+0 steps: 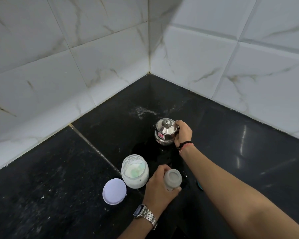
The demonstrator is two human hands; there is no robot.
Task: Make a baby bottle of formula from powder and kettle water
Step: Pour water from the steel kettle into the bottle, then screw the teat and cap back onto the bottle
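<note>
Tabletop [59, 169]: black polished stone, pale flecks, running into a corner.
Seam [93, 147]: a light joint line cuts diagonally across the slabs.
Walls [76, 57]: white marble-look tiles with grey-brown veins, meeting at the corner.
Smear [141, 111]: whitish splash marks near the back corner.
Glare [243, 135]: streaks of light on the right side of the stone.

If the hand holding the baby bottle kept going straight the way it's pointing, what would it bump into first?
Probably the steel kettle. The left hand, gripping the baby bottle, points up and slightly right across the black counter, and only bare wet counter seems to lie between. Depth is hard to judge from one view.
</note>
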